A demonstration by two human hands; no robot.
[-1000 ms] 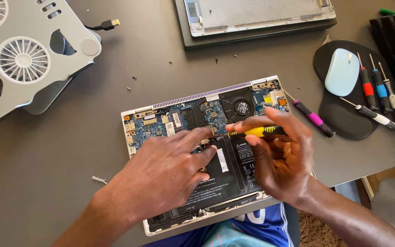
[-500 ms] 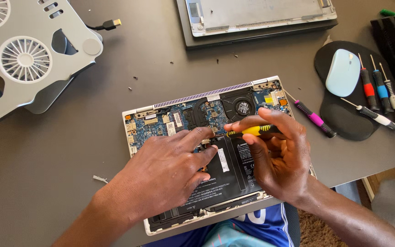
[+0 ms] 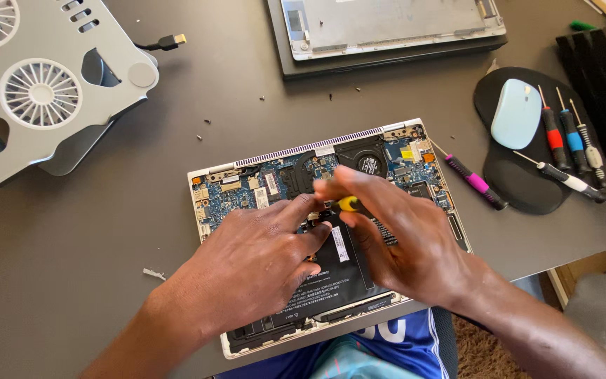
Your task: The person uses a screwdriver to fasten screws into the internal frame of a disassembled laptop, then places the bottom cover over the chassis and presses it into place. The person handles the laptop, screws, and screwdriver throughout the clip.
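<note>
Cooling stand (image 3: 43, 91): one, grey, two round fans, far left at the table's back; well apart from my hands.
Cable plug (image 3: 170, 42): one yellow-tipped plug just beside the stand.
Left hand (image 3: 254, 263): resting flat over the black battery (image 3: 331, 281), fingers stretched forward and close together, index fingertip touching the board near the screwdriver's tip.
Open laptop (image 3: 268, 182): one, base cover off, centre of the table at its near edge, blue board and one round fan exposed.
Yellow screwdriver (image 3: 348, 204): one, pinched in my right hand; only a short yellow stretch shows. Its long axis runs roughly left-right, tip pointing left toward my left index finger (the tip itself is hidden).
Right hand (image 3: 408, 242): thumb and fingers closed around the yellow screwdriver; this hand carries the tool, the left only steadies.
Second laptop (image 3: 387, 28): one, grey, at the table's back.
Pink-handled screwdriver (image 3: 475, 182): one, just right of the open laptop.
Mouse (image 3: 517, 112): one, pale blue, on the black pad (image 3: 520, 189).
Spare drivers (image 3: 569, 140): four on the pad's right side (red, blue, grey, white handles).
</note>
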